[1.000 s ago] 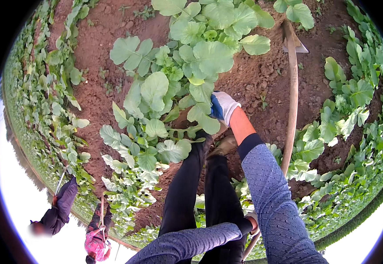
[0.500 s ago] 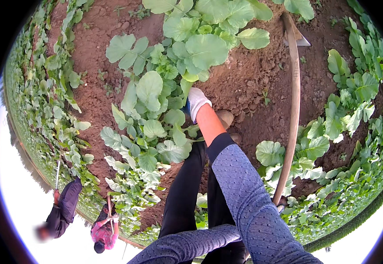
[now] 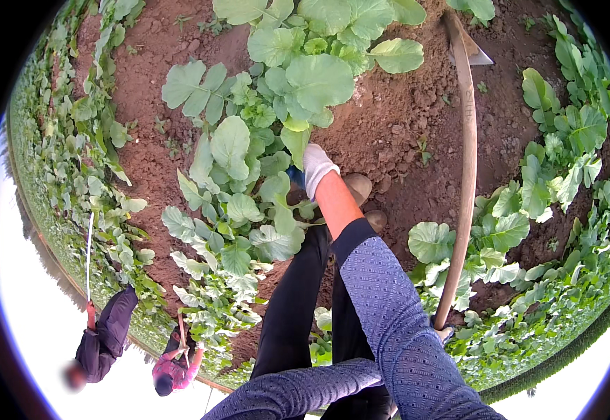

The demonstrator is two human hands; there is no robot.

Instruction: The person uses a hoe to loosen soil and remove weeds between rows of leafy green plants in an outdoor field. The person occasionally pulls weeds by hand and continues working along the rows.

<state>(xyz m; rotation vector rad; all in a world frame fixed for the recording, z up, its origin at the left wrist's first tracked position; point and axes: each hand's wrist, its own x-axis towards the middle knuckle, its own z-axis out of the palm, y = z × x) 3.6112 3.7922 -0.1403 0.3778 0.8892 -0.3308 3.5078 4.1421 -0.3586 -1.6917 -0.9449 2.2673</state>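
Note:
My right hand [image 3: 318,169], in a pale glove with a blue patch, reaches down into a leafy green plant [image 3: 231,147] in the middle of the view. Its fingers are hidden among leaves, and a yellow-green leaf [image 3: 295,145] lies against its side. Crossing beneath the right arm, my left arm [image 3: 298,385] leads to my left hand [image 3: 444,332], which is mostly covered by the right sleeve. That hand is closed around the lower end of a long wooden hoe handle [image 3: 467,168]. At the top right, the hoe blade [image 3: 478,53] rests on the soil.
Brown loose soil [image 3: 396,119] lies right of the plant. Rows of leafy plants [image 3: 571,133] run along the right and left. My shoe tips [image 3: 358,187] show beside the right wrist. At the lower left, two people [image 3: 105,343] stand with long-handled tools.
My right hand has shifted very slightly down and to the right beside the leaves. The hoe stays almost in place. At the lower left, both people and their tools have moved a little.

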